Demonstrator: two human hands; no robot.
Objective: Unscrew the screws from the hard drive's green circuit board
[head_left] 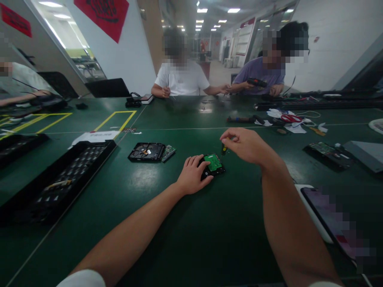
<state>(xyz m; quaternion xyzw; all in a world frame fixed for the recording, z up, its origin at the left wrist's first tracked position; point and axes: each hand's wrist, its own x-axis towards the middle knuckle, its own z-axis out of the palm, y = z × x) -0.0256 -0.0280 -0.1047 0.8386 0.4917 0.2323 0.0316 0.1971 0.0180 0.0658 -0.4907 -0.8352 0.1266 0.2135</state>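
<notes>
A hard drive with a green circuit board facing up lies on the green table in front of me. My left hand grips its left side, the fingers over the far part and the thumb along the near edge. Above the drive's right far corner, my right hand is closed around a screwdriver with a yellow and black handle. The screwdriver points down toward the drive; whether its tip touches a screw I cannot tell. To the left lie another hard drive and a loose circuit board.
A long black tray stands at the left. On the right are a drive with its board, a grey box and a phone. Cables and paper scraps lie farther back. Two people sit across the table, another at far left.
</notes>
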